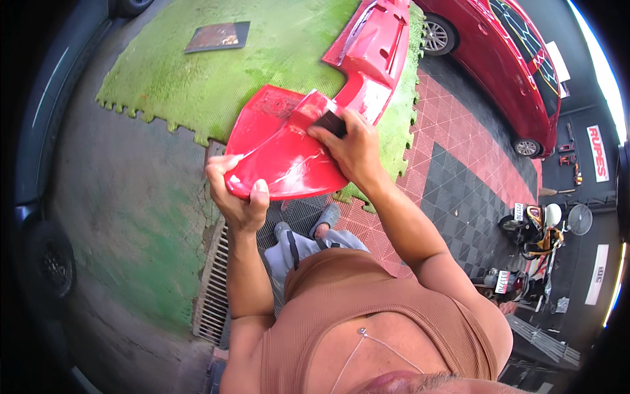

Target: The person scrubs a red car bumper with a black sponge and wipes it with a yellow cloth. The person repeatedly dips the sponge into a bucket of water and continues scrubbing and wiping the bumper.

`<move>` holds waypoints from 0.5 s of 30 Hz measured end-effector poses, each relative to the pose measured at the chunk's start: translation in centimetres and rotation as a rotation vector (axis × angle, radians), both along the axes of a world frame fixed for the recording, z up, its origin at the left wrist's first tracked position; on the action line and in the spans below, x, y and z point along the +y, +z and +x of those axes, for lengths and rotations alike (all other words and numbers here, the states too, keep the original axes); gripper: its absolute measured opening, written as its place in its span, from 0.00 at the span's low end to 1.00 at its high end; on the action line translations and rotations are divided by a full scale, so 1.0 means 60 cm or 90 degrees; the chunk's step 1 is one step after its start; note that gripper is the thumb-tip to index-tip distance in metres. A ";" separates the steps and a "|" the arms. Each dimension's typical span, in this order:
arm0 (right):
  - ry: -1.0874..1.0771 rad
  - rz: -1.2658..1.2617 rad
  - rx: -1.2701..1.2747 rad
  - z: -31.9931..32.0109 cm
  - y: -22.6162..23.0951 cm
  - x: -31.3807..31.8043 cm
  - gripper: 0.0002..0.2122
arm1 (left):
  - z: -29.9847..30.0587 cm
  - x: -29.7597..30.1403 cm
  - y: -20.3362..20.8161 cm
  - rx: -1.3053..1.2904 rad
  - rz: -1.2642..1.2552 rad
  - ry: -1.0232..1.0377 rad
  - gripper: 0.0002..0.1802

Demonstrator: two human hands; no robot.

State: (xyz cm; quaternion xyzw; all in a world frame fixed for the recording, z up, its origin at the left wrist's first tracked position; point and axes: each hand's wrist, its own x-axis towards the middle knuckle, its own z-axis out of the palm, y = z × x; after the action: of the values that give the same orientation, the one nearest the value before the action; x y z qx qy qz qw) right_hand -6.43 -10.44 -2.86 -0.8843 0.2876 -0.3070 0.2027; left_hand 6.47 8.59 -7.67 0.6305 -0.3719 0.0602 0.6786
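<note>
Holding the curved red panel (282, 156) out in front of me, I have my left grip (235, 196) clamped on its near-left rim, thumb over the glossy face and fingers wrapped round the edge. My right grip (354, 146) is closed on a small dark block (332, 123), and the block sits at the raised, squared part of the panel, seemingly touching it. As I judge it, everything turns on that meeting: the raised part lies just to the left of my right grip, so the right hand is the nearer one, while the left is well apart from it, across the broad curved face at the opposite rim. The panel's broad end is held up around the near edge of the green mat (184, 79); its long axis seems to run away from my left grip toward the far end of the mat's right edge, where a red length (367, 49) lies. My right hand and the raised part hide some of the join, so I cannot tell for certain that it is all one piece. A flat, dark-edged sheet (218, 37) lies on the mat, left of that length and well apart from both hands
</note>
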 end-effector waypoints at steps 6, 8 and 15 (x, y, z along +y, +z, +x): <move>-0.183 0.286 -0.068 -0.109 0.008 -0.043 0.18 | -0.003 -0.005 -0.004 0.012 -0.011 0.011 0.30; -0.204 0.342 -0.104 -0.126 0.011 -0.059 0.18 | -0.004 -0.005 -0.005 0.024 -0.010 0.015 0.30; -0.007 0.262 -0.110 -0.102 -0.010 -0.063 0.10 | -0.006 -0.004 0.006 0.026 0.016 0.043 0.30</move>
State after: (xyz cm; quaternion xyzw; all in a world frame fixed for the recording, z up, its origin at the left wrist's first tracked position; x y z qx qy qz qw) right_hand -12.54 -14.21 -3.48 -0.7932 0.3304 -0.3175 0.4011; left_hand 6.10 8.35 -7.29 0.6522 -0.3372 0.0653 0.6758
